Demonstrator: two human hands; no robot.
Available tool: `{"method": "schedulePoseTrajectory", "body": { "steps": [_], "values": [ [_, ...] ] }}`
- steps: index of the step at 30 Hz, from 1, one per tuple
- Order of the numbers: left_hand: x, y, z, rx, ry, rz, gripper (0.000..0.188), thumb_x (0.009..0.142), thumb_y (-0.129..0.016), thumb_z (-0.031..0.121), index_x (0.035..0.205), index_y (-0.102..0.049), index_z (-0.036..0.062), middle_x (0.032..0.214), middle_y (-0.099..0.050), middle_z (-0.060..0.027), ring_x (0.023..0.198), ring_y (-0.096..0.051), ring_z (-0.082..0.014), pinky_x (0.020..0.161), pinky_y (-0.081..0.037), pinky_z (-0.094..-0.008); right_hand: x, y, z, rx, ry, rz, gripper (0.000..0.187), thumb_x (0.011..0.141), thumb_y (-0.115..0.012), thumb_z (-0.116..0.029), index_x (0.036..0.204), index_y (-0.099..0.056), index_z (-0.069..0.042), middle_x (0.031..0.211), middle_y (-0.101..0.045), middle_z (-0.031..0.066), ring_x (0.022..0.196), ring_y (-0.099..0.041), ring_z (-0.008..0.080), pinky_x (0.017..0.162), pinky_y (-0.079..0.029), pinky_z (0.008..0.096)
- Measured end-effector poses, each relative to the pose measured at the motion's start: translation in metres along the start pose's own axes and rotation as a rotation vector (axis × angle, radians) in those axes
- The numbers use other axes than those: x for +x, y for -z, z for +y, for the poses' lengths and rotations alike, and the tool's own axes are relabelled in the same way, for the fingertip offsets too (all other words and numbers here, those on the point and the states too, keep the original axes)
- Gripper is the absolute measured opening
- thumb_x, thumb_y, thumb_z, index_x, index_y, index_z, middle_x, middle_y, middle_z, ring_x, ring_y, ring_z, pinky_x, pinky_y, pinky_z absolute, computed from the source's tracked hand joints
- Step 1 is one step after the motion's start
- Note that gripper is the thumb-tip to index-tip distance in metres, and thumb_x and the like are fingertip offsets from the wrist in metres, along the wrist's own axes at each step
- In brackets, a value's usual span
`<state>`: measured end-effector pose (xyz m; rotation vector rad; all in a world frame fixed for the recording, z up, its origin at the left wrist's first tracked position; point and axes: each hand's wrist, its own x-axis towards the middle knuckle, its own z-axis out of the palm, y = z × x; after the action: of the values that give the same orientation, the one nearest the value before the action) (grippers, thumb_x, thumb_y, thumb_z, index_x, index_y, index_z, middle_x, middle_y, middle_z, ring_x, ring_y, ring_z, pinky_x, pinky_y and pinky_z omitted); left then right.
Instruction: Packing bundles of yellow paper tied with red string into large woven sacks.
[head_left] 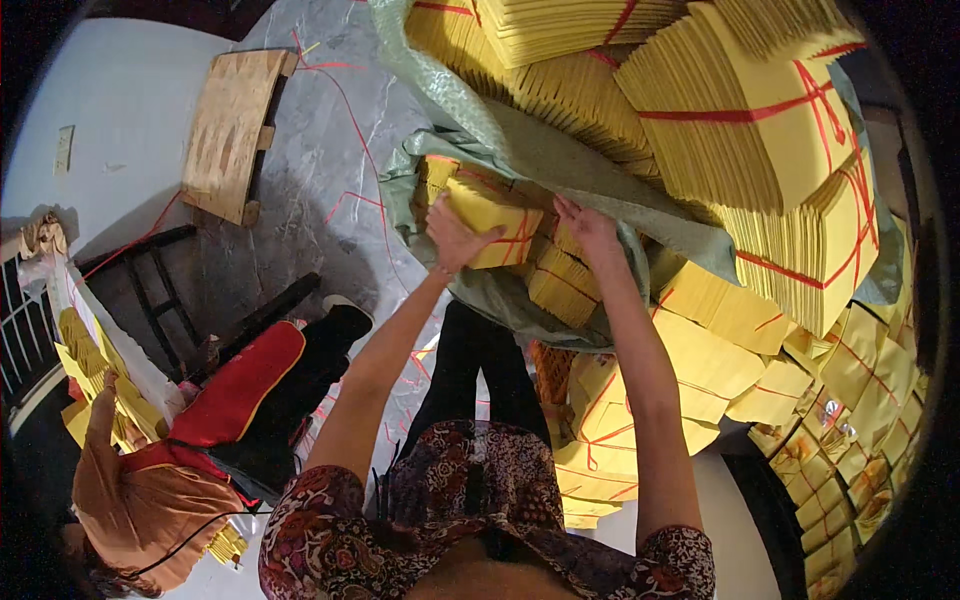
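A bundle of yellow paper sheets (487, 207), tied with red string, is tilted in the mouth of a green woven sack (410, 172). My left hand (456, 236) grips this bundle from its near left side, thumb spread across its front. My right hand (590, 228) is at the sack's right edge, its fingers closed at the rim; the exact hold is partly hidden. Below and between my hands, more yellow bundles (562, 285) lie inside the sack.
Large tied yellow stacks (720, 120) rise at the far right, and more bundles (700, 370) are piled beside my right arm. A wooden pallet (232, 130) lies far left. Another person (160, 500) at the left handles yellow sheets. Red string (365, 140) trails over the grey floor.
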<state>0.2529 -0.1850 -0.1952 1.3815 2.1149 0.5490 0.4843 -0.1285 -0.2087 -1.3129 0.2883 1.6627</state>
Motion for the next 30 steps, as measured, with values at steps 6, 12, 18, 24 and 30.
{"method": "schedulePoseTrajectory", "body": {
  "steps": [6,12,18,24,30],
  "values": [
    [0.003,-0.055,0.054,0.113,-0.012,0.098,0.106,0.042,-0.082,0.049,0.122,-0.03,0.0027,0.105,-0.038,-0.0162,0.099,-0.038,-0.0357,0.089,-0.028,-0.0457,-0.013,-0.006,-0.022,0.413,-0.095,-0.057,0.034,0.091,-0.045,-0.024,0.121,-0.045,-0.005,0.12,-0.052,0.0133,0.112,-0.048,0.0329,0.093,-0.043,0.0502],
    [0.009,-0.117,0.047,0.139,-0.224,0.339,0.109,0.045,-0.08,0.049,0.126,-0.027,-0.0017,0.11,-0.04,-0.0208,0.104,-0.037,-0.041,0.091,-0.026,-0.0527,0.009,0.007,-0.012,0.61,-0.285,-0.259,0.045,0.094,-0.033,-0.037,0.125,-0.044,-0.006,0.128,-0.047,0.0134,0.119,-0.043,0.0348,0.096,-0.038,0.0541],
    [0.005,-0.116,0.015,-0.054,-0.149,-0.164,0.1,0.052,-0.079,0.047,0.125,-0.03,-0.0012,0.114,-0.043,-0.0191,0.107,-0.041,-0.0378,0.091,-0.031,-0.0477,0.041,0.109,-0.044,0.585,-0.216,-0.102,0.049,0.095,-0.027,-0.039,0.129,-0.04,-0.006,0.134,-0.041,0.0155,0.122,-0.039,0.036,0.099,-0.032,0.0569],
    [0.01,-0.153,-0.027,-0.271,-0.102,-0.288,0.061,0.061,-0.079,0.032,0.108,-0.054,0.0022,0.101,-0.056,-0.0196,0.1,-0.051,-0.0351,0.087,-0.04,-0.0416,0.006,0.072,0.007,-1.027,0.596,-0.429,0.044,0.094,-0.039,-0.034,0.129,-0.039,-0.007,0.131,-0.044,0.015,0.12,-0.043,0.0326,0.096,-0.038,0.0505],
    [0.056,-0.117,-0.082,-0.709,-0.066,-0.244,0.052,0.07,-0.072,0.025,0.11,-0.052,-0.0003,0.109,-0.054,-0.0218,0.102,-0.05,-0.0375,0.086,-0.04,-0.043,-0.104,-0.04,0.018,-0.363,-0.065,-0.226,0.036,0.094,-0.045,-0.029,0.123,-0.045,-0.008,0.117,-0.055,0.0113,0.102,-0.057,0.0255,0.086,-0.047,0.0394]
  ]
}}
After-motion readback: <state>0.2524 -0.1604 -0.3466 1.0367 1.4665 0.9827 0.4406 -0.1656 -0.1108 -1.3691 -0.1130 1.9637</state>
